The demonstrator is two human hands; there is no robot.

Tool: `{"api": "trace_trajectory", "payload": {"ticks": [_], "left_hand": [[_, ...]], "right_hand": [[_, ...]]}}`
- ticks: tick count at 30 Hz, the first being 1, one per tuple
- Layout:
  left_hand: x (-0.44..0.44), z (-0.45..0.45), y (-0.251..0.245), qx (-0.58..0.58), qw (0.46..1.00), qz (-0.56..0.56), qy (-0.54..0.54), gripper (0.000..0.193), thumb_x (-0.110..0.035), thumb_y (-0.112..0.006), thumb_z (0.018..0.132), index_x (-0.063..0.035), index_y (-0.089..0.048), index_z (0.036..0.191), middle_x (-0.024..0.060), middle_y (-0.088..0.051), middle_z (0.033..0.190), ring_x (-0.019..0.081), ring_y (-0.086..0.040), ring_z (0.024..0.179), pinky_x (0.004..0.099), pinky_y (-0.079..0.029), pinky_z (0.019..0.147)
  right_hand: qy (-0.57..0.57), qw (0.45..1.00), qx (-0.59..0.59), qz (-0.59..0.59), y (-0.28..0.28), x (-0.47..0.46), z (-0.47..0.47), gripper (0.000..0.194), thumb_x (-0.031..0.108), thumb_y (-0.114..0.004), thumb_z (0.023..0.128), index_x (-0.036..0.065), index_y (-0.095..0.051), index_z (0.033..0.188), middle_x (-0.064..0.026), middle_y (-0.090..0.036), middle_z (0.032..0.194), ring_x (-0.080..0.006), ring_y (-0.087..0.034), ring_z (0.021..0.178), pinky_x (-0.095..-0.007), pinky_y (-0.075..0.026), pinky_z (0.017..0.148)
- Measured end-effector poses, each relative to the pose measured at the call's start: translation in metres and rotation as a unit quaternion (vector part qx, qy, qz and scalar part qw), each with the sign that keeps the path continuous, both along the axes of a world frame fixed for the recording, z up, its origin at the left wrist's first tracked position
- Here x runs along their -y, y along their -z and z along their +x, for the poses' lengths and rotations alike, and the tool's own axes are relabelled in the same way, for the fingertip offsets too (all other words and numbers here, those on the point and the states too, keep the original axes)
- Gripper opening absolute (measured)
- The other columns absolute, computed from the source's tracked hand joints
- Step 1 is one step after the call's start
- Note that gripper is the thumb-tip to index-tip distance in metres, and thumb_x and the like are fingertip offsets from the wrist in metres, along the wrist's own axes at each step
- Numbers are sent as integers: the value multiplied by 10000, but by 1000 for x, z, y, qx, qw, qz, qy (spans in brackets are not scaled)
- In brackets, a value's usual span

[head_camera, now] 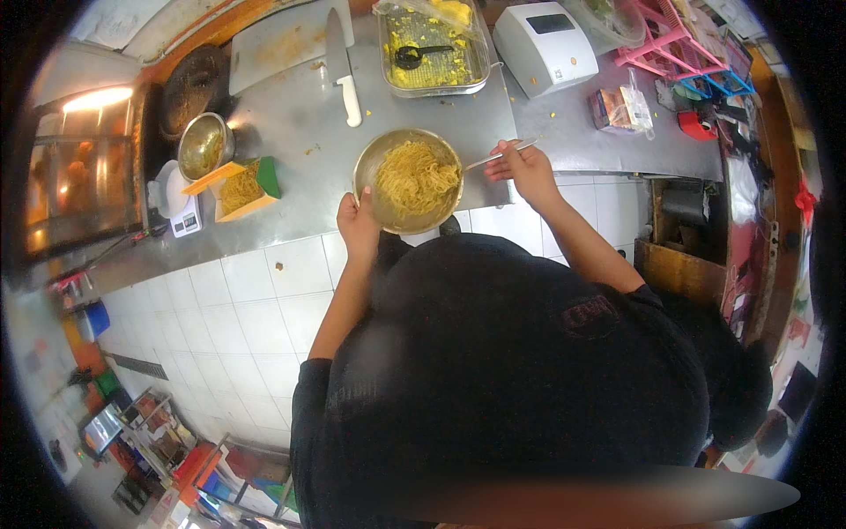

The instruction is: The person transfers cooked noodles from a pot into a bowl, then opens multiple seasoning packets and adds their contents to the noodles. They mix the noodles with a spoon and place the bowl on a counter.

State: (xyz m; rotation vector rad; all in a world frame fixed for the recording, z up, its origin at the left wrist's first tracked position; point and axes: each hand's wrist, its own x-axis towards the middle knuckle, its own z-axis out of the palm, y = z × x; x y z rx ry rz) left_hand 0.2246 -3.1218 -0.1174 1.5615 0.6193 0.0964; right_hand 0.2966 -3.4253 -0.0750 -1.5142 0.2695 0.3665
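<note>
My left hand (359, 221) grips the near left rim of a metal mixing bowl (362, 165), which stands at the front edge of the steel counter. Thin yellow noodles (415, 177) fill much of the bowl. On the bowl's right, my right hand (523, 170) holds a thin metal utensil (492, 159) whose lower end reaches the bowl's right rim; its tip cannot be made out. An open takeout box (269, 178) with noodles inside stands to the left, close to a white digital kitchen scale (186, 221). Behind the box, a smaller metal bowl (227, 135) is tilted and holds some food residue.
A chef's knife (350, 99) lies behind the bowl, its blade partly over a white cutting board (264, 49). Beyond the bowl is a glass tray (486, 79) with yellow bits and a black scoop (408, 57). A white label printer (545, 49) stands at the right.
</note>
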Motion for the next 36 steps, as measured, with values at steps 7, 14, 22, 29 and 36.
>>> {"api": "trace_trajectory", "payload": {"ticks": [7, 14, 22, 29, 36], "left_hand": [[6, -6, 1, -4, 1000, -25, -5, 324, -200, -629, 1026, -93, -496, 750, -42, -541, 697, 25, -425, 633, 236, -369, 548], [34, 6, -21, 70, 994, 86, -7, 437, -240, -668, 1007, -92, -404, 692, -50, -387, 648, 59, -331, 629, 280, -319, 532], [39, 8, -24, 40, 994, 103, 8, 483, -278, -686, 995, -92, -378, 673, -40, -346, 633, 82, -310, 620, 297, -301, 533], [44, 9, -15, 57, 992, 109, 14, 501, -294, -676, 999, -82, -359, 674, -38, -330, 643, 91, -294, 628, 304, -289, 537], [41, 7, -26, 39, 987, 151, 24, 464, -287, -654, 1012, -69, -397, 694, -19, -356, 663, 98, -336, 651, 307, -322, 555]], "right_hand": [[-108, 972, 198, -73, -48, 18, 2, 358, 242, -532, 1073, -73, -667, 971, -148, -714, 956, -215, -733, 833, -314, -602, 754], [-249, 942, 158, -160, -18, -18, 2, 319, 171, -547, 1064, -85, -691, 939, -122, -707, 951, -191, -723, 864, -298, -595, 761], [-230, 960, 144, -71, 12, -24, 13, 277, 165, -532, 1071, -74, -665, 1031, -114, -703, 939, -173, -716, 829, -296, -591, 775], [-201, 966, 132, -94, 18, -28, 15, 261, 187, -541, 1069, -48, -652, 1052, -113, -701, 884, -152, -709, 796, -286, -584, 745], [-193, 969, 117, -101, 12, -27, 7, 265, 195, -546, 1066, -48, -647, 1030, -103, -701, 830, -146, -702, 751, -288, -584, 687]]}}
